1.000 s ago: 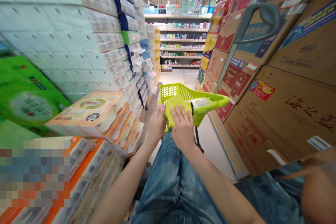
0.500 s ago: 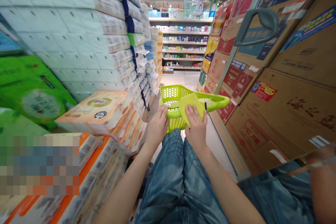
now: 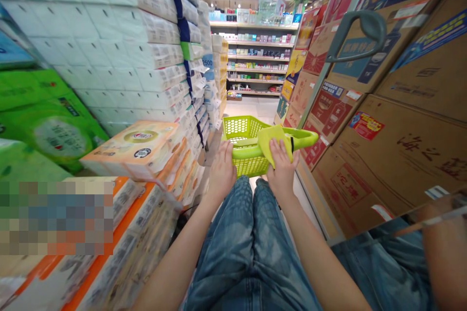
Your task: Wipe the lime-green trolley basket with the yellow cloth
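A lime-green plastic shopping basket (image 3: 242,129) stands on the floor in front of my knees. My left hand (image 3: 222,171) rests on its near rim with the fingers curled over the edge. My right hand (image 3: 282,165) lies flat, fingers spread, pressing a yellow-green cloth (image 3: 276,140) onto the basket's right rim. The basket's grey pull handle (image 3: 359,29) rises up to the right. My legs in blue jeans (image 3: 241,248) fill the lower middle.
Stacked tissue and paper packs (image 3: 138,150) wall the left side of a narrow aisle. Brown cardboard cartons (image 3: 401,146) are piled on the right. Shelves of goods (image 3: 255,53) stand at the aisle's far end, across pale floor.
My right hand has slid the cloth along the rim from the near left corner to the right side. My left hand stays on the near rim.
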`<state>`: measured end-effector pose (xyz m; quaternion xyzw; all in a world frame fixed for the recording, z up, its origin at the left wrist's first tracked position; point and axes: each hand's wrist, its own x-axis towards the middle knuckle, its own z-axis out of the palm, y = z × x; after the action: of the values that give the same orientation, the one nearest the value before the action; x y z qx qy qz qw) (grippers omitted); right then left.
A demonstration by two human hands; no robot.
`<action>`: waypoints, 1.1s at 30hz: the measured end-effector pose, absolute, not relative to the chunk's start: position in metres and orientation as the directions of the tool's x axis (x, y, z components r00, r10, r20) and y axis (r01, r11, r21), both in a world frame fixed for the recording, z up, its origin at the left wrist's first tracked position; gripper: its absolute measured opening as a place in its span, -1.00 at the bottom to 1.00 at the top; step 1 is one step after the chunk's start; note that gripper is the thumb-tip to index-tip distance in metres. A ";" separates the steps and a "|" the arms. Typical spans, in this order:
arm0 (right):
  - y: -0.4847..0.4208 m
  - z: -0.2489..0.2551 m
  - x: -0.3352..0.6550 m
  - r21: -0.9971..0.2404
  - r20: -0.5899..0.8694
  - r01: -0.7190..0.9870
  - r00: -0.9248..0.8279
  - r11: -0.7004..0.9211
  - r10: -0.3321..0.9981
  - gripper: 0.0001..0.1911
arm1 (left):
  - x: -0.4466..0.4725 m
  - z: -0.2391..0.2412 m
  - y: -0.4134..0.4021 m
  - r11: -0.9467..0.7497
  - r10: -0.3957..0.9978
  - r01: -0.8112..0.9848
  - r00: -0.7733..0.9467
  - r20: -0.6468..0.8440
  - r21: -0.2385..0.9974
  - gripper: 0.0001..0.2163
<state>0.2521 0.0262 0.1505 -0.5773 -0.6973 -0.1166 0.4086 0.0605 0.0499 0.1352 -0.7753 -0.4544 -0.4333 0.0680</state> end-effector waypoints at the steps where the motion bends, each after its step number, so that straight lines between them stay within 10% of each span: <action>1: 0.026 0.150 0.246 -0.320 0.701 0.898 0.011 0.301 0.713 -0.19 | 0.061 0.135 0.049 -0.576 0.648 0.766 0.214 0.731 0.286 -0.25; 11: 0.016 0.146 0.194 -0.256 0.687 0.779 -0.270 0.573 0.675 -0.22 | 0.049 0.132 0.053 -0.607 0.615 0.754 0.245 0.750 0.251 -0.38; 19: 0.029 0.147 0.253 -0.343 0.706 0.884 0.019 0.318 0.708 -0.20 | 0.060 0.132 0.053 -0.576 0.629 0.758 0.172 0.758 0.305 -0.32; 33: 0.019 0.144 0.232 -0.250 0.697 0.829 -0.205 0.501 0.687 -0.20 | 0.058 0.130 0.053 -0.589 0.636 0.724 0.141 0.759 0.359 -0.38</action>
<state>0.2315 0.0190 0.1438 -0.4915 -0.7709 -0.0896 0.3950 0.0576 0.0528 0.1304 -0.7540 -0.4510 -0.4753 0.0463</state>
